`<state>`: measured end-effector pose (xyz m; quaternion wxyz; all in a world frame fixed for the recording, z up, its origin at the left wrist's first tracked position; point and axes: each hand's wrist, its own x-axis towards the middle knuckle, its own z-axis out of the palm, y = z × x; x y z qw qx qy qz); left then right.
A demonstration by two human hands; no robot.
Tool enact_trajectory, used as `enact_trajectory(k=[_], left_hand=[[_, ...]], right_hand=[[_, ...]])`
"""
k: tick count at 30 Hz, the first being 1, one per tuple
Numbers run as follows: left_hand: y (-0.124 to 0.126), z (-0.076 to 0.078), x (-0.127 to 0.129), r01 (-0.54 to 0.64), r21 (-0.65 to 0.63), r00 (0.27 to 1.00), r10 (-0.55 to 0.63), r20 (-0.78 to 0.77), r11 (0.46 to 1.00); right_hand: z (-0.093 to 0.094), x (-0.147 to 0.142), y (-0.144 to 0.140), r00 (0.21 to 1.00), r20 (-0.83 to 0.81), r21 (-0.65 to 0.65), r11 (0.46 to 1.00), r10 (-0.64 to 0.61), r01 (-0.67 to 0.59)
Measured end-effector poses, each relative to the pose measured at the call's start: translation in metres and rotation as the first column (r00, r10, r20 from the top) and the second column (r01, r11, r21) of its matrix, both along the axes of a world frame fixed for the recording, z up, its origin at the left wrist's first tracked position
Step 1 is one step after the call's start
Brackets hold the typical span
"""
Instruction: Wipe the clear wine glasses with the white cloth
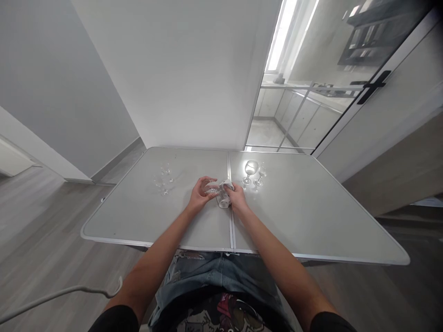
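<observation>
My left hand (201, 192) is wrapped round the bowl of a clear wine glass (210, 186), tilted on its side above the table's middle. Bunched in my right hand (235, 193) is a whitish cloth (224, 199), right beside the glass; its lower end hangs down. The cloth and fingers hide the glass's stem and foot. Two stemmed glasses, a larger wine glass (251, 168) and a smaller glass (260, 174), stand upright on the table to the right of my hands. Several faint clear glasses (165, 180) are on the left half.
The grey folding table (297, 216) has a metal seam down its middle and a metal rim. Behind it is a white wall (194, 92). A glass door (297, 106) with a black handle is at the right. A pale cable (69, 290) is at the lower left.
</observation>
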<state>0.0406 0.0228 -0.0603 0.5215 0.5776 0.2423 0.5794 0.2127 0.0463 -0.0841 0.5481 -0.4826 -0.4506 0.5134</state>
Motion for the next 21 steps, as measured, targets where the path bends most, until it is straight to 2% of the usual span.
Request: enact_trajectory(k=[3,6,9,11,15,17,19,21], left_hand=[[0.001,-0.003,0.001,0.000,0.077,1.000,-0.001,0.020,0.997],[0.001,-0.007,0.002,0.015,0.102,0.999,-0.019,0.033,0.995],[0.001,-0.009,0.003,0.021,0.105,1.000,-0.023,0.020,0.994],[0.000,-0.010,0.004,0.020,0.114,1.000,-0.021,0.010,0.993],[0.002,-0.011,0.003,0.024,0.132,1.000,-0.021,-0.021,0.991],[0.003,-0.012,0.003,0.006,0.143,1.000,-0.004,-0.015,0.990],[0.004,-0.011,0.002,-0.009,0.148,1.000,0.010,-0.002,0.989],[0.004,-0.010,0.001,-0.012,0.136,1.000,0.013,-0.003,0.991]], right_hand=[[0.008,0.003,-0.002,0.953,0.258,0.128,0.983,-0.159,0.129],[0.016,0.004,-0.008,0.806,0.518,0.243,0.952,-0.288,0.184],[0.019,0.004,-0.011,0.712,0.620,0.263,0.942,-0.330,0.207],[0.019,0.005,-0.010,0.724,0.616,0.252,0.948,-0.310,0.192],[0.017,0.007,-0.003,0.872,0.453,0.222,0.971,-0.185,0.091],[0.015,0.007,-0.001,0.919,0.371,0.238,0.970,-0.138,0.049],[0.015,0.008,0.000,0.919,0.373,0.250,0.968,-0.127,0.033],[0.016,0.008,-0.002,0.877,0.455,0.229,0.972,-0.155,0.053]])
